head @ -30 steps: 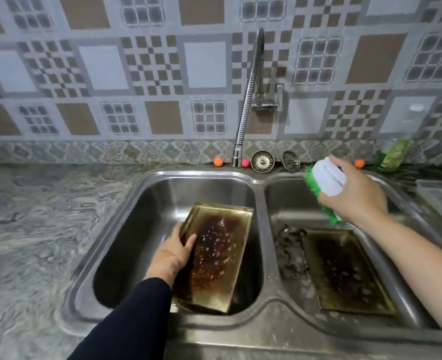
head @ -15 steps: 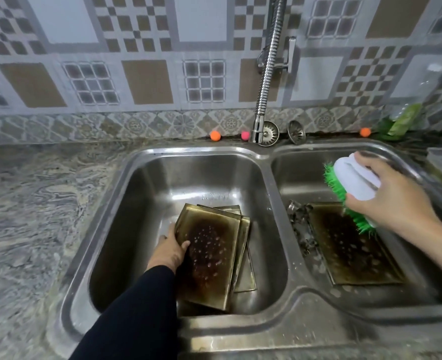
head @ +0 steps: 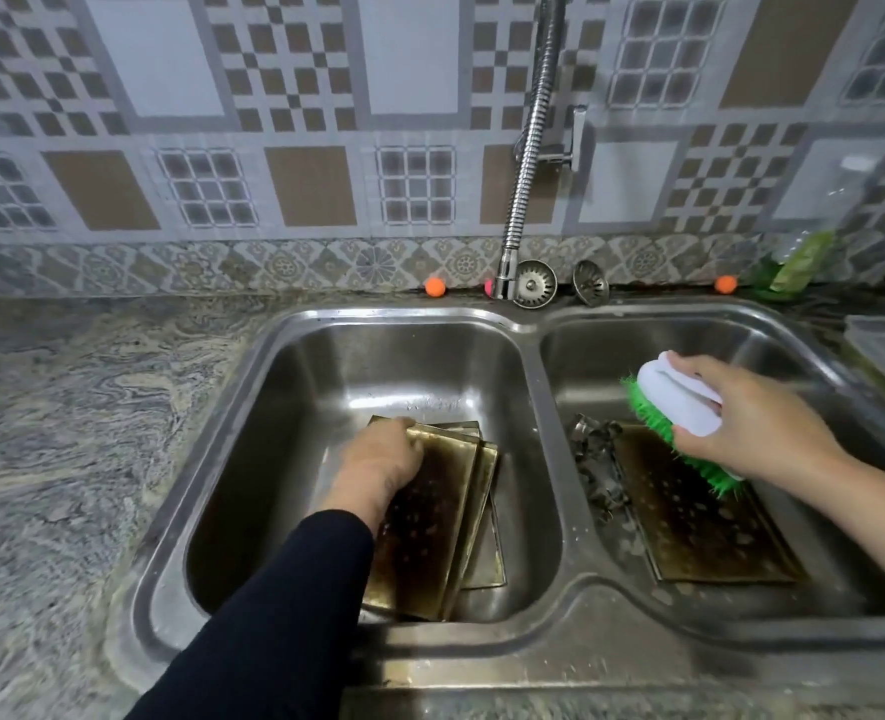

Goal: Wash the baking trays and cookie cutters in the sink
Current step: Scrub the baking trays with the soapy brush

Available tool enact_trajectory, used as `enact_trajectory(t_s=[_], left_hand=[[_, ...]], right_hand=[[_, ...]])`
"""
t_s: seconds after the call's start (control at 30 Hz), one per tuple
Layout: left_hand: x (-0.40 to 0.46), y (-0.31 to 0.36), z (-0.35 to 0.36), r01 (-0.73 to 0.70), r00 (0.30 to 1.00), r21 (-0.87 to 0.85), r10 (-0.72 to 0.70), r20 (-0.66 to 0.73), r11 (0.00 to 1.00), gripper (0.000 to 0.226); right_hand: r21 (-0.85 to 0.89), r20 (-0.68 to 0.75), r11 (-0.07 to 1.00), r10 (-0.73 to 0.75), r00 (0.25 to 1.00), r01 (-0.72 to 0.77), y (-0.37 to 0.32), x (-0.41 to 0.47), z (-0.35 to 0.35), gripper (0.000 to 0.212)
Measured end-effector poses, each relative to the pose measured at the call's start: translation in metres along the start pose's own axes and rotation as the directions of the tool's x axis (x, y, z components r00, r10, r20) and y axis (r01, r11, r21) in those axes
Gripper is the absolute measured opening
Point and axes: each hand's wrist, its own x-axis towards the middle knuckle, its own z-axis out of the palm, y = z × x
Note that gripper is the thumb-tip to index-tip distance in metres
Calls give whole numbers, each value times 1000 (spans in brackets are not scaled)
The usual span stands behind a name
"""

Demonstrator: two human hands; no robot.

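Greasy rectangular tray [head: 430, 522], bristly green brush [head: 674, 407]

Top tray [head: 419, 532] tipped down from its steep lean a second ago, now nearly flat on the stacked trays in the left basin. Left hand [head: 378, 467] slid from its side edge onto its far corner. Scrub brush [head: 677, 407] lowered by right hand [head: 752, 423], bristles now touching the right-basin tray [head: 700, 522].

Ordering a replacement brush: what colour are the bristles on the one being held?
Bright green bristles under a white handle, seen in the head view.
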Motion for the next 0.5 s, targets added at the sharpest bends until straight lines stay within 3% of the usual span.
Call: enact_trajectory(t_s=[0.27, 0.4, 0.5], left_hand=[[-21, 160, -2, -321, 940, -16, 317, -122, 947, 32], [-30, 222, 37, -329, 944, -70, 329, -19, 942, 29], [-32, 248, 91, -257, 945, -101, 272, 184, 961, 27]], right_hand=[[-207, 99, 978, -11, 995, 31, 79, 0, -43, 76], [-222, 74, 975, 38, 997, -20, 143, 12, -80, 74], [-151, -45, 986, 69, 997, -75, 191, 28, -107, 78]])
